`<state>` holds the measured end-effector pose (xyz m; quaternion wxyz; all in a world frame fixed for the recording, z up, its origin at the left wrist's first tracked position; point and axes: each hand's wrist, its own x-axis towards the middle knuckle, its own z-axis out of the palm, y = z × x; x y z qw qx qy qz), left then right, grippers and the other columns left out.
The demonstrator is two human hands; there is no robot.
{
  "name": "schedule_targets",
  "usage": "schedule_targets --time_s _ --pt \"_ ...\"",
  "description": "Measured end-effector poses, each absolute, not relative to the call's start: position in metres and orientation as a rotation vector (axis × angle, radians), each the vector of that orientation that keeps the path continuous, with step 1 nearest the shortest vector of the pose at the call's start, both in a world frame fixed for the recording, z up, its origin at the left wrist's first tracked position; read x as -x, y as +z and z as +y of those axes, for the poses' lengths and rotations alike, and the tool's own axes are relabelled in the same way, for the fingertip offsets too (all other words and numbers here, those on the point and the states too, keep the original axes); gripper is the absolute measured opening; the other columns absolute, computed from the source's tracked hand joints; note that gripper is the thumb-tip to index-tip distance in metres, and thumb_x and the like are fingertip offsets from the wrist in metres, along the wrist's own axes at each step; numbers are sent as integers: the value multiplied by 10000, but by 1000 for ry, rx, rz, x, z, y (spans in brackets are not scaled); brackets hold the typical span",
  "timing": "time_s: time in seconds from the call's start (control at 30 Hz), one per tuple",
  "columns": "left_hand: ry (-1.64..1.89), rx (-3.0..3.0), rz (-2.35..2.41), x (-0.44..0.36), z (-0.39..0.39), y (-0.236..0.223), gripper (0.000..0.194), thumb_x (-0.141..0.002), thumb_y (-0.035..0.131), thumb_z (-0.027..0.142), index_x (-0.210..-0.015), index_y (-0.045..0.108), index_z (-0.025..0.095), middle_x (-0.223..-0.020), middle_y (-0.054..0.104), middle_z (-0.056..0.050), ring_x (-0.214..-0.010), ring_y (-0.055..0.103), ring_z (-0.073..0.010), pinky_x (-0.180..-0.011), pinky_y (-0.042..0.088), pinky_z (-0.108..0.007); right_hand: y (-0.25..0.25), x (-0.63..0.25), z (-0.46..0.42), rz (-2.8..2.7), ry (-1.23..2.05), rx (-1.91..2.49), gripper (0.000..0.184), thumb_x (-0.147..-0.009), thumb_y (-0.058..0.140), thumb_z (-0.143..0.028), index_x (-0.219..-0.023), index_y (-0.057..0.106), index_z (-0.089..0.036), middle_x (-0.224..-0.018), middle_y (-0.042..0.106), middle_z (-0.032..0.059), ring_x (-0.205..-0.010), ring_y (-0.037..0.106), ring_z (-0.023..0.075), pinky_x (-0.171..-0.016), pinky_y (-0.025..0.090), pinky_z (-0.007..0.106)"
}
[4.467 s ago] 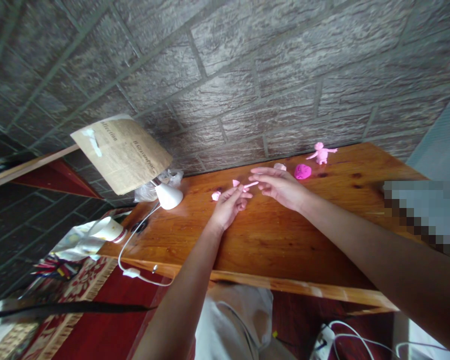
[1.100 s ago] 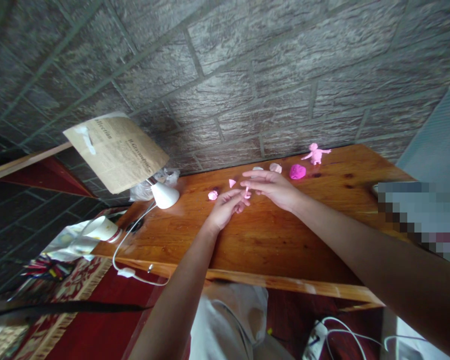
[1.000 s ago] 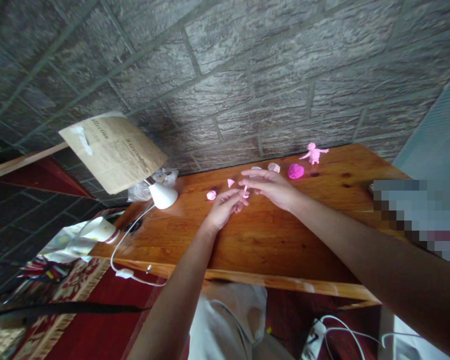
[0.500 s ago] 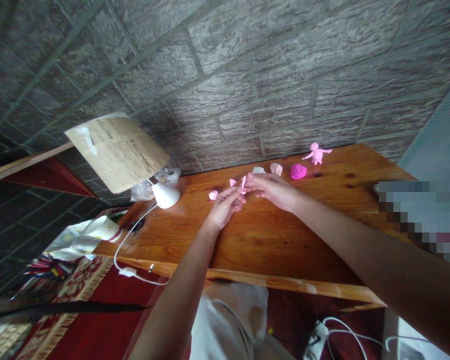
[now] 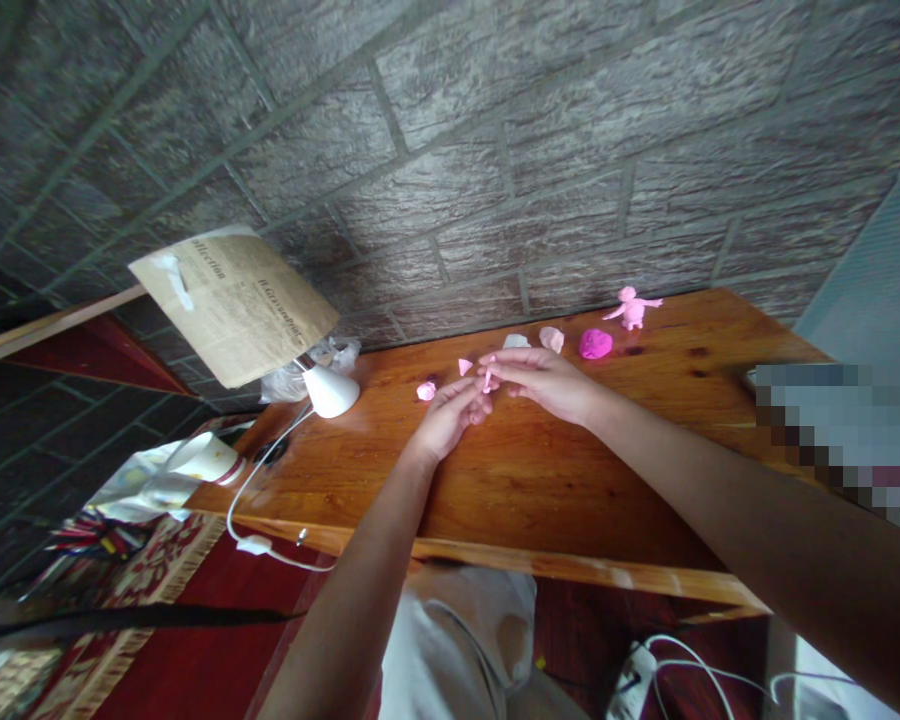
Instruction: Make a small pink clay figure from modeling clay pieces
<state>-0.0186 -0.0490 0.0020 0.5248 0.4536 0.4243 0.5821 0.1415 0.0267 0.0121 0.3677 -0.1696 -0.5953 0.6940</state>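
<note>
A small pink piece of modelling clay [image 5: 488, 377] is pinched between the fingertips of both hands, just above the table. My left hand [image 5: 450, 418] holds it from the lower left, thumb and fingers closed. From the right, my right hand [image 5: 544, 383] grips its upper part, partly covering it. Beyond the hands lie a small pink clay triangle [image 5: 464, 366] and a pink clay lump [image 5: 426, 390]. A white lump [image 5: 517, 341], a pale pink lump [image 5: 551, 339] and a magenta lump [image 5: 595, 344] sit in a row. A pink clay figure [image 5: 631, 308] stands upright at the right.
The wooden table [image 5: 525, 490] meets a brick-patterned wall [image 5: 450, 180]. A lamp with a paper shade [image 5: 240, 300] and white base [image 5: 331, 388] stands left, its cord [image 5: 253, 544] over the edge. A paper cup [image 5: 208, 458] is further left; a power strip [image 5: 631, 680] lies below.
My right fingers have shifted slightly down and left over the pink clay piece, covering more of its top. My left hand stays almost in place; the other clay pieces have not moved.
</note>
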Motion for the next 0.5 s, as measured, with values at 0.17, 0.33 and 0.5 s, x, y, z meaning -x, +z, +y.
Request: schedule_targets --time_s 0.17,0.33,0.5 --pt "1369 -1088 1014 18 -51 2 381 -694 849 443 -883 766 123 -604 587 1 -529 449 -56 -509 287 -208 12 -141 26 -1553 1794 420 342 -702 832 -466 -914 796 -199 -918 745 57 -840 637 162 -684 417 280" --pt "1367 -1072 990 17 -52 4 366 -675 867 430 -841 752 124 -576 555 16 -527 454 -57 -509 299 -200 14 -141 24 -1538 1850 357 384 -644 870 -484 -890 792 -200 -848 727 33 -806 635 150 -713 431 284" --pt "1365 -1069 984 17 -52 4 356 -673 872 427 -819 747 128 -575 554 18 -525 460 -53 -506 304 -190 15 -141 23 -1587 1796 339 358 -671 845 -505 -805 777 -180 -814 716 36 -777 622 148 -705 415 294"
